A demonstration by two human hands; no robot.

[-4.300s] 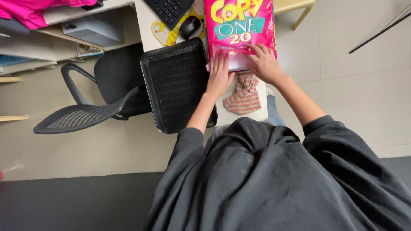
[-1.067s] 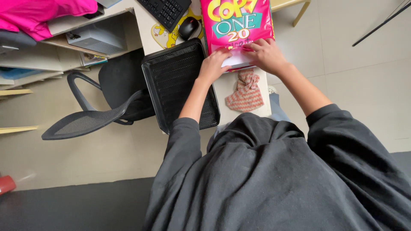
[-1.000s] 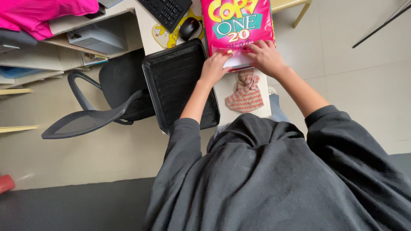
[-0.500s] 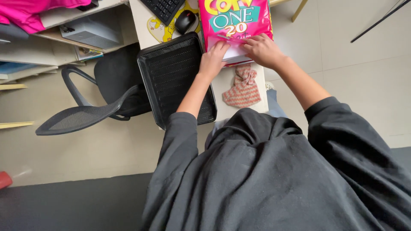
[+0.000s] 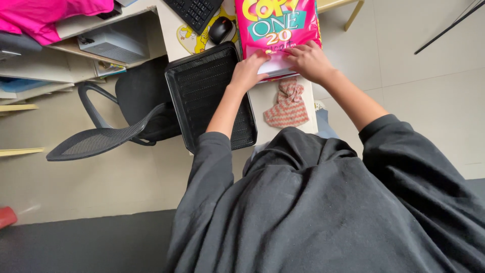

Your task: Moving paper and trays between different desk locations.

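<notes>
Black mesh tray (image 5: 209, 98) lying flat along the bench (image 5: 268, 103) edge. Pink paper pack (image 5: 280, 28) beside it, open end facing the body for easy reach. Left hand (image 5: 248, 71) and right hand (image 5: 308, 60) at the opening, fingers (image 5: 262, 56) pinching white sheets (image 5: 275, 65).

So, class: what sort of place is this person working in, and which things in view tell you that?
Most likely an office or study desk. A black keyboard and computer mouse lie on the desk, and a black mesh office chair stands beside it. Both hands are at a pink paper pack.
</notes>
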